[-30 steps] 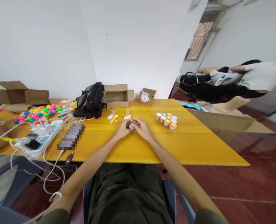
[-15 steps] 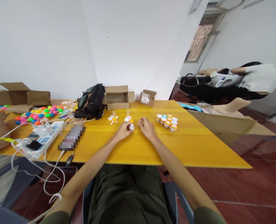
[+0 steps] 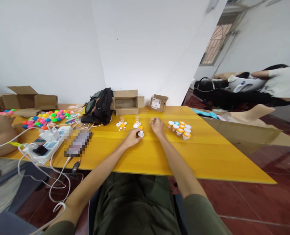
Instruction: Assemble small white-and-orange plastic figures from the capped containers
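My left hand (image 3: 132,138) is closed on a small white plastic piece (image 3: 141,134), pinched between thumb and fingers just above the table. To its right, my right hand (image 3: 157,126) is curled, its fingertips together; whatever they hold is too small and blurred to name. Beyond my left hand lie small dice (image 3: 138,124), white discs and a yellow-orange lid (image 3: 141,127), with a small clear cup (image 3: 137,118) behind them. A similar clear cup (image 3: 122,119) stands further left by more discs and dice. Several lidded cups (image 3: 179,130) with white, orange and teal lids stand right of my right hand.
Cardboard boxes (image 3: 126,103) and a black bag (image 3: 99,106) line the table's back. Colourful balls (image 3: 46,119), a power strip (image 3: 59,138) with cables and a phone (image 3: 78,143) lie left, near another person's arm (image 3: 1,138). A large carton (image 3: 243,130) stands right.
My view has shifted slightly, so the scene sits further right. My right hand has moved a little away from my left, its fingers more curled. The left hand keeps its white piece.
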Available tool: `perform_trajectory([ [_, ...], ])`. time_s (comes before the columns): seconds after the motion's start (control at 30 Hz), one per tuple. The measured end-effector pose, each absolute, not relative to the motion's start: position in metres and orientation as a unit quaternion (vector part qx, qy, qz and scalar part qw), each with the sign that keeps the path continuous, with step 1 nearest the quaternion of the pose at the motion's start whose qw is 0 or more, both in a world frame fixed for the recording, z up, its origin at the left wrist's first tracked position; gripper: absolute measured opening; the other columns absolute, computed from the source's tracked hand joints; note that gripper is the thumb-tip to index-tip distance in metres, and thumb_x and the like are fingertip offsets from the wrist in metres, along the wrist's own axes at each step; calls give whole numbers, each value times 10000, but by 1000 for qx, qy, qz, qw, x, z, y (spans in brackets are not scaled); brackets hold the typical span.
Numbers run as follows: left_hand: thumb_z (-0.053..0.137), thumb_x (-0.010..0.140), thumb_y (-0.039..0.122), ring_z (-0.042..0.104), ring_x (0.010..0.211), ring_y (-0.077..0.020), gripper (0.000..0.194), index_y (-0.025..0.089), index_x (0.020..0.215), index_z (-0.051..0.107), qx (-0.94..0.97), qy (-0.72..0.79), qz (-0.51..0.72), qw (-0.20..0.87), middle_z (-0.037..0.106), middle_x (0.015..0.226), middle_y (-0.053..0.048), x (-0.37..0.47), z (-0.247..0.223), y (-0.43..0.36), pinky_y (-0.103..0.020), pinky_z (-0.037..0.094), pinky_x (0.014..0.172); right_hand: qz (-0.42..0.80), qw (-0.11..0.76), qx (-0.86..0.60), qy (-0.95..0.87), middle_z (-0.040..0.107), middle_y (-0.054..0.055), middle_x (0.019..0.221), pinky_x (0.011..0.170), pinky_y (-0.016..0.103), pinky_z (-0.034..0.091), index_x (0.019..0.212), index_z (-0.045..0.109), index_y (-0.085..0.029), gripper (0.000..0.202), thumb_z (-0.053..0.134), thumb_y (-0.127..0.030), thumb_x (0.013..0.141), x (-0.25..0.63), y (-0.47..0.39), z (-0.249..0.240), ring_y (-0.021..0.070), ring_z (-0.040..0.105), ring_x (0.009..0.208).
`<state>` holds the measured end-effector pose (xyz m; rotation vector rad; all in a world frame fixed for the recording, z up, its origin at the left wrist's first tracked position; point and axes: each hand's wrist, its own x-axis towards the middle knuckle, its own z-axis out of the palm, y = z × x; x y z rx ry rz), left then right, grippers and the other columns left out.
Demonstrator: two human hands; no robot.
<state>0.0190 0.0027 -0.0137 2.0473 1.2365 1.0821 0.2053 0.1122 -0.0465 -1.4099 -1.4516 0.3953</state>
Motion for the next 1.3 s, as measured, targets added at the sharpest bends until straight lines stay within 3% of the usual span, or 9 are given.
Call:
perform_trajectory([
  [0.23,680,776,255,624,778,-182,103,186,852,666,730,449,416,306,679,801,-8,18,-13,3,-298,526,785,226,538,-532,-614,733,106,1033,834,435,588,1012,600,-228,274,652,-197,745,213,111,-55,253,743,855],
  [0.5,646,793,228,629,739,-168,58,176,808,667,721,453,419,316,690,770,2,16,-14,5,-281,529,751,227,516,-514,-647,734,111,1110,992,504,533,1032,625,-233,335,662,-124,717,205,99,-55,285,697,1087],
  [0.67,667,791,251,656,765,-171,90,171,829,686,707,448,431,337,713,790,-8,17,-12,5,-284,546,769,230,510,-502,-660,729,115,1154,1039,539,501,1052,648,-242,340,696,-157,725,204,80,-51,304,669,1141],
  [0.87,669,806,245,687,851,-183,99,163,855,697,673,435,465,376,744,902,-54,17,-12,10,-295,556,803,329,506,-419,-679,761,77,1061,939,435,567,1078,659,-234,251,659,-350,856,196,39,-47,233,715,1019],
  [1.03,654,818,221,698,881,-180,94,168,882,697,670,436,472,373,749,928,-50,14,-11,9,-295,551,834,381,462,-362,-714,762,50,1048,876,392,578,1106,664,-228,380,763,-362,763,186,15,-37,217,717,947],
  [1.3,669,816,299,696,833,-198,134,170,837,699,679,430,460,379,749,873,-46,15,-9,7,-311,553,814,390,461,-376,-703,755,25,876,745,344,577,911,660,-212,217,712,-349,751,186,11,-24,208,710,805],
])
